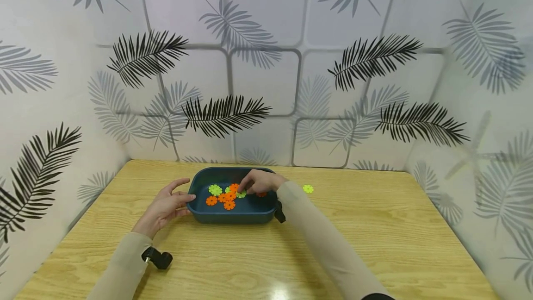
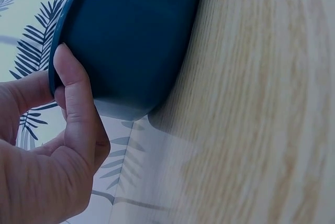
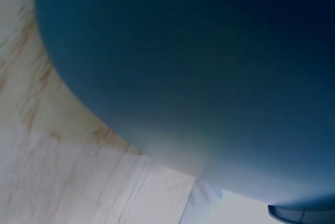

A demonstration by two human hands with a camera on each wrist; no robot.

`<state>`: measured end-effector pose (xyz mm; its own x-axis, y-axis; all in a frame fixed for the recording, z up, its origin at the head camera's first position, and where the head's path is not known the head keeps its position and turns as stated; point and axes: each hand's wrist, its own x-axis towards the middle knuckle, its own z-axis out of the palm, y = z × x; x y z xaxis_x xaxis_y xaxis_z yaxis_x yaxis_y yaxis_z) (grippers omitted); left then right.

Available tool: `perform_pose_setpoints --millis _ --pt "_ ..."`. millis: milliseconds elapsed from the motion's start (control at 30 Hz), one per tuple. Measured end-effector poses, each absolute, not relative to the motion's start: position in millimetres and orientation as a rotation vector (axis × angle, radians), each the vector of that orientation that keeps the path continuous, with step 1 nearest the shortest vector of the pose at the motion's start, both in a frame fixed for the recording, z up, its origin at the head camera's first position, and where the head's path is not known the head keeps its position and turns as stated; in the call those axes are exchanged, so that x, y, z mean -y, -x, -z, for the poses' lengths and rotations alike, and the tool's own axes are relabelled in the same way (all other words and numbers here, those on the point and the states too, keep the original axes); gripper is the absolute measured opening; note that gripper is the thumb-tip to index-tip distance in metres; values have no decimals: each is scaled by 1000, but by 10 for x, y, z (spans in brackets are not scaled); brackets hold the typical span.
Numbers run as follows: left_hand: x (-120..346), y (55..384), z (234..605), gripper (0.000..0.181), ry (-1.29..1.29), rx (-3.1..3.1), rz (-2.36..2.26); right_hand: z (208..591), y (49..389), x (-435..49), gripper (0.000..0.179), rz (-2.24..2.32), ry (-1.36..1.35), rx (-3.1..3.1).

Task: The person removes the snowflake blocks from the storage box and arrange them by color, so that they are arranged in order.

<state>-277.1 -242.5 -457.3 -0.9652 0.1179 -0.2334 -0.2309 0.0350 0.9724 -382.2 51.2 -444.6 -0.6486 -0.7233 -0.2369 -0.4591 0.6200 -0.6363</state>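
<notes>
A dark blue plastic basin stands on the table, holding several notched plastic discs, some orange and some yellow-green. At its left end my left hand grips the rim between thumb and fingers; the left wrist view shows the hand up close on the basin wall. My right hand reaches down inside, fingertips right at a yellow-green disc; whether it pinches the disc I cannot tell. Only the basin's outer wall fills the right wrist view, with that hand hidden.
One yellow-green disc lies on the wooden table, to the right of the basin. An orange disc shows under my right hand. Behind the table rises a wall covering with leaf prints.
</notes>
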Motion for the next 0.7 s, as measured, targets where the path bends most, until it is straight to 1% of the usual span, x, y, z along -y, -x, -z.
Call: perform_pose_setpoints --millis 167,467,700 --pt "2429 2763 4562 78 92 -2067 -2025 4447 3812 -507 22 788 918 -2321" --pt "2451 2764 4609 75 86 -2094 -2006 4493 3816 -490 29 722 956 -2362" --pt "2433 2764 4581 77 112 -2066 -2024 4517 3819 -463 29 604 1010 -2410"
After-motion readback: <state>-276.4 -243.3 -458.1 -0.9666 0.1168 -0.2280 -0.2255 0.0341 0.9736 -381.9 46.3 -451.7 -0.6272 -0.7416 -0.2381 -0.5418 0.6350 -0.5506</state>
